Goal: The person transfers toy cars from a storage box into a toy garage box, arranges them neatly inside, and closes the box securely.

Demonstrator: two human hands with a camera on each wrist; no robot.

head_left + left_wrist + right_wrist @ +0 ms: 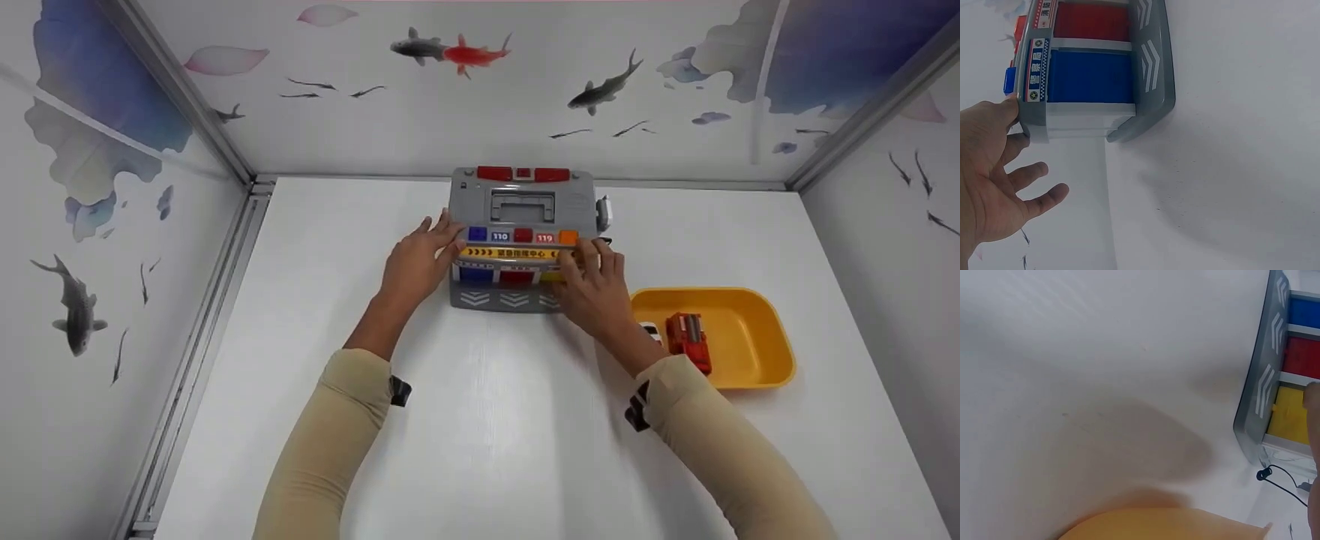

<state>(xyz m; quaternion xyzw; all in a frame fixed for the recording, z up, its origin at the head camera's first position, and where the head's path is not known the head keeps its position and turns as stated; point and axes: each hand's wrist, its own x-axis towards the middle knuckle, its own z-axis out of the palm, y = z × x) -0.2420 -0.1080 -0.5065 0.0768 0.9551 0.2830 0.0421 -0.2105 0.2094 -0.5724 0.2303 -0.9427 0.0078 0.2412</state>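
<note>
A grey toy garage [480,201] stands at the far side of the table. It has a folded carry handle [523,206], red lights, small coloured buttons, and a blue, a red and a yellow door along the front; the blue door [1092,77] and yellow door [1289,416] appear shut. My left hand [416,262] grips the garage's left front corner between thumb and forefinger, the other fingers spread away. My right hand [595,289] has its bent fingers on the right front edge, by the orange button, with a fingertip at the yellow door. Part of that hand's contact is hidden.
A yellow tray [757,337] sits at the right, close to the right forearm. In it lie a red toy fire truck [688,341] and a white toy car [651,330], partly hidden. A black cord [1283,473] hangs beside the garage. Walls border the table.
</note>
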